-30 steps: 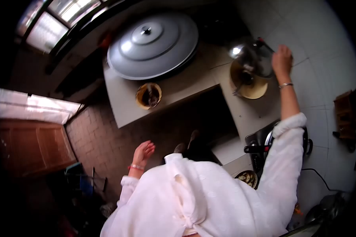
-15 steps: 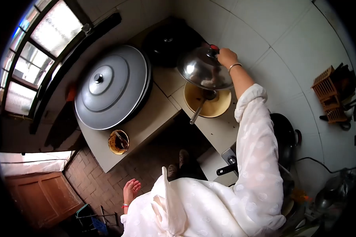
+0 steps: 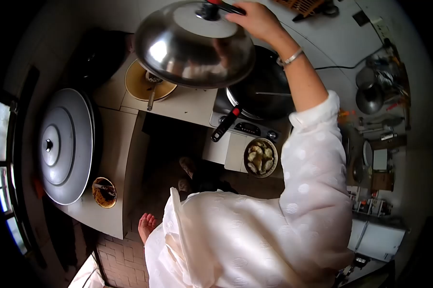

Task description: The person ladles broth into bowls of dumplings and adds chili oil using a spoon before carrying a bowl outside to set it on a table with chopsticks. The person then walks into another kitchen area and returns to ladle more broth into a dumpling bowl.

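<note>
My right hand [image 3: 255, 20] grips the black and red handle on top of a shiny domed lid [image 3: 192, 53]. The lid is in the air, between a yellow bowl [image 3: 166, 90] with a ladle [image 3: 152, 96] in it and a dark wok [image 3: 269, 98] on the stove. My left hand [image 3: 148, 224] hangs low beside my shirt, fingers loosely curled and apart, holding nothing. Below the stove's front edge, a bowl of pale food pieces [image 3: 261, 157] stands near my right sleeve.
A large grey lid [image 3: 65, 146] covers a vessel on the left counter [image 3: 113, 158], with a small sauce-stained bowl [image 3: 104, 192] beside it. A dark lidded pot [image 3: 94, 60] stands in the back corner. Utensils [image 3: 370, 89] and a power cord [image 3: 343, 67] are at the right.
The view has turned right. My right hand has carried the lid from above the yellow bowl toward the wok. My left hand stays low at my side.
</note>
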### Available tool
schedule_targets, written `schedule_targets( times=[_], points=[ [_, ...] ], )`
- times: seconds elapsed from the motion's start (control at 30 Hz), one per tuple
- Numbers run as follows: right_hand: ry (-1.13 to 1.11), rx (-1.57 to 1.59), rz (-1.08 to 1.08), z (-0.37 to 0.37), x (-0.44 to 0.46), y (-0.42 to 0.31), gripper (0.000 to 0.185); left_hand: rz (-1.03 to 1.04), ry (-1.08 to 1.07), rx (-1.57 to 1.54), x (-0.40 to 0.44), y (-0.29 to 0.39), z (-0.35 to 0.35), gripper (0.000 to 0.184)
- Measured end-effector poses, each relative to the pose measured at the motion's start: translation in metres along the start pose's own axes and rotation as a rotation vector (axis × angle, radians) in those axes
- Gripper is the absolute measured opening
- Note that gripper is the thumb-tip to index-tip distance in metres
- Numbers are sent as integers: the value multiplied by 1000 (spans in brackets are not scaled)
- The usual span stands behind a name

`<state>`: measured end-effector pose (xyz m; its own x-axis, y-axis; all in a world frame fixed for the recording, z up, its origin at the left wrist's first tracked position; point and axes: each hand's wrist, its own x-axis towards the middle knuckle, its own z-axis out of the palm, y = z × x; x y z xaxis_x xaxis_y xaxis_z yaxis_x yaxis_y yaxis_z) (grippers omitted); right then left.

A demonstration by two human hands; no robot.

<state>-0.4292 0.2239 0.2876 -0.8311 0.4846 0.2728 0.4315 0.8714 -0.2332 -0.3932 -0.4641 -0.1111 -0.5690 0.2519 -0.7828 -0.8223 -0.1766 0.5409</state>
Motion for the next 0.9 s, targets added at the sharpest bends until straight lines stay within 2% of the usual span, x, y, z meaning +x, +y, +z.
schedule_targets(
  times=[0.07, 0.13, 0.27, 0.4, 0.43, 0.5, 0.67, 0.8, 0.9],
  points=[
    [61, -47, 83, -30, -50, 17, 39, -2, -117, 3, 9, 8, -11, 31],
    [126, -193, 203, -35, -106, 50, 42, -30, -121, 29, 29, 14, -9, 31],
    [163, -267, 278, 5, -167, 118, 43, 4, -91, 10, 21, 27, -6, 35],
    [170, -306, 397, 30, -184, 132, 42, 73, -122, 12, 0, 32, 13, 38],
    [248, -215, 337, 47, -186, 157, 42, 90, -94, 4, -3, 30, 18, 38],
    [233, -190, 349, 59, -187, 176, 40, 114, -50, -8, -8, 23, 16, 38],
    [174, -254, 432, 47, -192, 158, 36, 38, 32, -24, -2, -6, 7, 37],
    [148, -305, 434, 42, -189, 160, 37, 83, -28, -45, -13, -8, 28, 35],
    [151, -351, 330, 47, -189, 187, 38, 143, -30, -58, -16, -17, 25, 36]
  ],
)
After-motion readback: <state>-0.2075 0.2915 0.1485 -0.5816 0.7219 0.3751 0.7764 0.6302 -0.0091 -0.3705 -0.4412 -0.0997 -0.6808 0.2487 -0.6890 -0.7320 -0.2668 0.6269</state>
